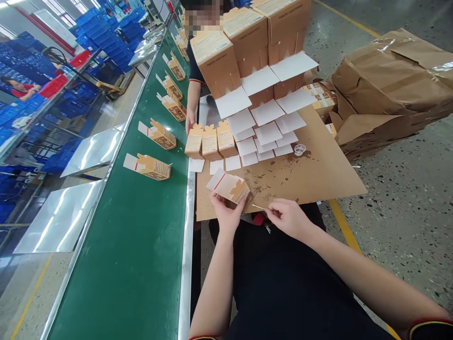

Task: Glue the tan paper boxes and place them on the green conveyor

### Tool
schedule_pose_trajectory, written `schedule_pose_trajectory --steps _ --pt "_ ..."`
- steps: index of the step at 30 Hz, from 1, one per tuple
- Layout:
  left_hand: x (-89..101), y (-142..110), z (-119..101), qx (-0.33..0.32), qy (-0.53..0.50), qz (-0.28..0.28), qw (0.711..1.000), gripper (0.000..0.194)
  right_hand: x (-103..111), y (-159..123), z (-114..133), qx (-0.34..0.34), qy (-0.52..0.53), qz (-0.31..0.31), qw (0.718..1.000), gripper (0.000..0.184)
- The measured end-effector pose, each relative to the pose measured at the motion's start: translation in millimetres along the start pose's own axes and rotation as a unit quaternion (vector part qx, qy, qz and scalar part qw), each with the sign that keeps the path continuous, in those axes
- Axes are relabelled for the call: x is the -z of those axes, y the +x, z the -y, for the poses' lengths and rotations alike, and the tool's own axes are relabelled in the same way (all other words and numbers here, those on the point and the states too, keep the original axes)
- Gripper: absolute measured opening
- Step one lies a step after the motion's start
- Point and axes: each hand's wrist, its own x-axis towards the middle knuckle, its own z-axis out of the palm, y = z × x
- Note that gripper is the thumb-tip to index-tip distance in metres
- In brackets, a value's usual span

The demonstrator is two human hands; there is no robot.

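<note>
My left hand point(229, 212) grips a small brown-and-white carton point(238, 190) by its lower end. The carton lies tilted, its long white flap open and crossed by a red strip. Just right of it, my right hand point(287, 217) pinches a cotton swab point(258, 206), whose tip points at the carton without touching it. Both hands are over the near edge of a cardboard sheet point(332, 174) marked with dark wet spots. A small clear dish point(299, 150) sits on this sheet. Beyond my hands stand rows of cartons point(226, 141) with white flaps point(265, 113) sticking out.
On my left runs a green conveyor belt point(141, 245) carrying several open cartons point(152, 166). A co-worker's hand point(190, 120) is at the far end of the cardboard. Large brown-wrapped cartons point(396, 75) are stacked on the floor to the right. Metal plates point(60, 217) lie beyond the belt.
</note>
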Motion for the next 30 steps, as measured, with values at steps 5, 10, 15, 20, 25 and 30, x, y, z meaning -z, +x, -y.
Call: schedule_pose_trajectory --steps 5,10,15,20,25,30 --pt "-1.1 -3 1 -0.03 0.043 -0.007 0.999 0.084 18 -16 4 -0.027 0.011 -0.018 0.999 0.043" --pt "-9.6 -4 3 -0.042 0.068 -0.009 0.997 0.078 17 -14 8 -0.01 0.034 0.002 0.999 0.043" --pt "32.8 2 -4 -0.017 0.046 -0.081 0.995 0.088 25 -15 1 -0.003 0.043 -0.004 0.999 0.045" --pt "154.4 36 -14 -0.035 0.045 -0.242 0.969 0.103 40 -15 -9 -0.014 0.036 -0.029 0.999 0.047" --pt "231.9 60 -3 0.074 0.096 -0.317 0.94 0.1 40 -4 -4 -0.022 0.051 -0.026 0.998 0.05" --pt "249.6 40 -2 0.046 0.236 -0.388 0.89 0.106 51 -10 -11 -0.038 0.041 -0.054 0.997 0.055"
